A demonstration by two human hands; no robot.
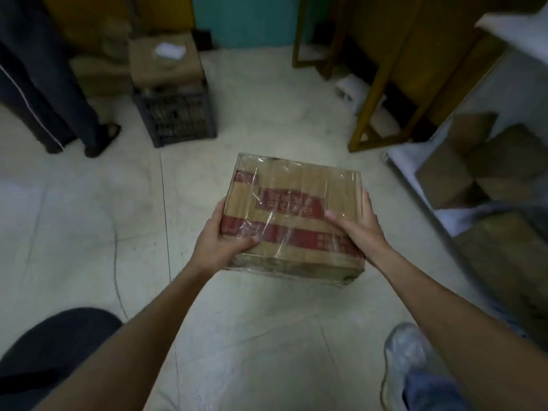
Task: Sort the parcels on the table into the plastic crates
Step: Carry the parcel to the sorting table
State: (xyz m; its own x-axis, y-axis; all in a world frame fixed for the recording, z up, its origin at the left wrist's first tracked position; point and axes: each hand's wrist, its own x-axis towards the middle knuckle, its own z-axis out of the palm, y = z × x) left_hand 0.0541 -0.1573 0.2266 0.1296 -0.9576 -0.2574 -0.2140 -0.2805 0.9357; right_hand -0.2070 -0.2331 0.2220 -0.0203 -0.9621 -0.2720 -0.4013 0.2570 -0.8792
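- The parcel sits between both hands, above the floor.
- The left hand grips its near-left corner.
- The right hand grips its right edge.
- A crate stands well beyond the left hand.

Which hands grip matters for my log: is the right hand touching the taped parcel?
Touching. Head view shows the right hand gripping the taped parcel, thumb on top.
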